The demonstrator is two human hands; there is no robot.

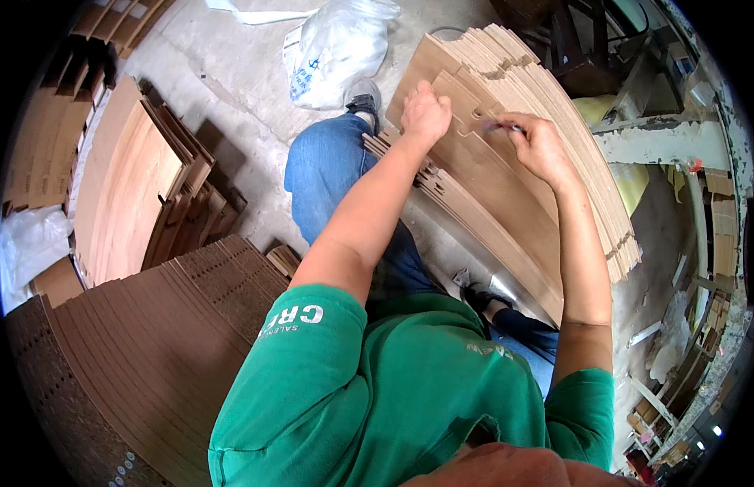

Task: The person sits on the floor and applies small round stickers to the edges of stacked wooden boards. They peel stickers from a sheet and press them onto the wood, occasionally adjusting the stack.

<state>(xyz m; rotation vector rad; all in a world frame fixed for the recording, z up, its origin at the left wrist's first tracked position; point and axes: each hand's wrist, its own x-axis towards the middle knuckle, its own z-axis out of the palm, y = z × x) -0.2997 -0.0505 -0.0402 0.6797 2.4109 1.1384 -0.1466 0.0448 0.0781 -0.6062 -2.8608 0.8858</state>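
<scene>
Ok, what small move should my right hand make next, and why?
Probably ease the small tool along the curved cutout: your right hand holds it right by that edge, while your left hand is at the stacked boards.

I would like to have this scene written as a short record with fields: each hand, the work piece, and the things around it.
Left hand: fingers bent, at the upper part of the brown board; grip unclear
Right hand: closed on a small dark tool, exact kind unclear
Work piece: brown board, with a notched cut-out near the tool
Beside it, right: stacked board edges
Above, left: white plastic bag
Far left: light wood-coloured panels
Lower left: row of dark brown panels
</scene>
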